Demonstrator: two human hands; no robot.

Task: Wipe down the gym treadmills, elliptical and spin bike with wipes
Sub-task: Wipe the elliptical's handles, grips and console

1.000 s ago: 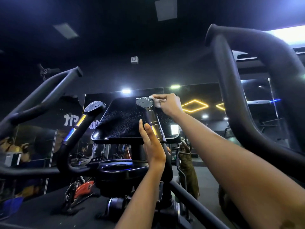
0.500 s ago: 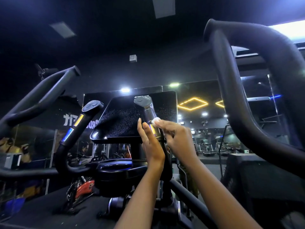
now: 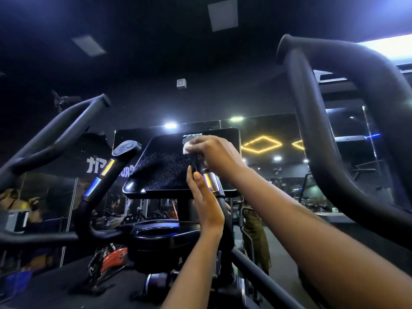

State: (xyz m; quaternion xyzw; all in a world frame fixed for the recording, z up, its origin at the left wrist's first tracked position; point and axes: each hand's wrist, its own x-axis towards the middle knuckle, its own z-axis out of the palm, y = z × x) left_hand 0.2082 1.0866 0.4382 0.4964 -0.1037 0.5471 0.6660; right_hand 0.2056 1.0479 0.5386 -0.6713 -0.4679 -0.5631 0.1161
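Left hand (image 3: 206,206) curls round the elliptical's upright handle (image 3: 210,181) below its steel band, its fingers partly hidden behind. Above, the right hand (image 3: 217,153) pinches a white wipe (image 3: 186,150) against the handle's top, hiding the cap. Beyond, the speckled console (image 3: 165,168) is partly covered.

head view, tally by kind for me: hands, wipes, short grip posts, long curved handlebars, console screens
hands: 2 (left hand, right hand)
wipes: 1 (wipe)
short grip posts: 2 (left post, right post)
long curved handlebars: 2 (left bar, right bar)
console screens: 1 (console screen)
total: 8
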